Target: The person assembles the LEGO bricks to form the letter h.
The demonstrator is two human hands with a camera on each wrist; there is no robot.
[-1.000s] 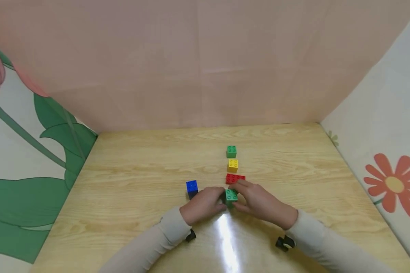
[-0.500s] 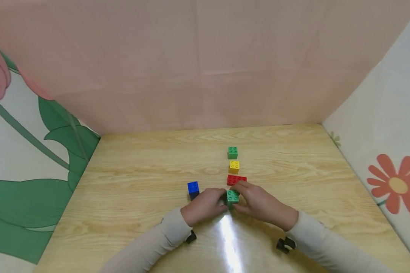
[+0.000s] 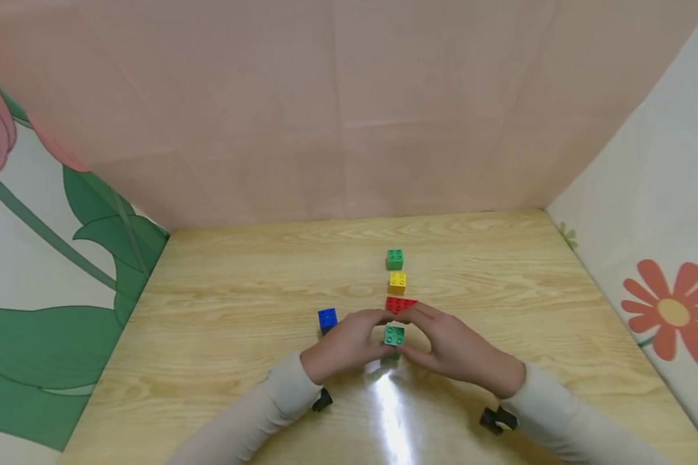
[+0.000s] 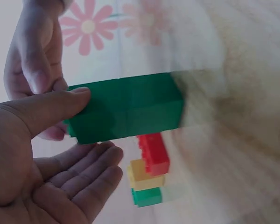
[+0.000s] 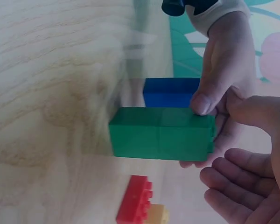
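Observation:
Two green toy building bricks (image 3: 393, 336), one on top of the other, form a small tower on the table; a seam shows between them in the right wrist view. My left hand (image 3: 349, 342) pinches the tower near its top, thumb on the near side and fingers on the far side. My right hand (image 3: 456, 345) surrounds the tower's right side with its fingers loosely spread, apart from the bricks in the right wrist view. Beyond the hands lies a red brick (image 3: 401, 304), partly covered by the right fingers in the head view. A blue brick (image 3: 327, 318) stands left of my left hand.
Behind the red brick, a yellow brick (image 3: 397, 282) and another green brick (image 3: 395, 259) continue a row towards the back. The wooden table (image 3: 238, 278) meets a pinkish back wall (image 3: 349, 129) and side panels with printed flowers.
My right hand has loosened from the green bricks and drawn slightly right. My left hand has shifted its thumb and fingers onto the tower's near and far sides.

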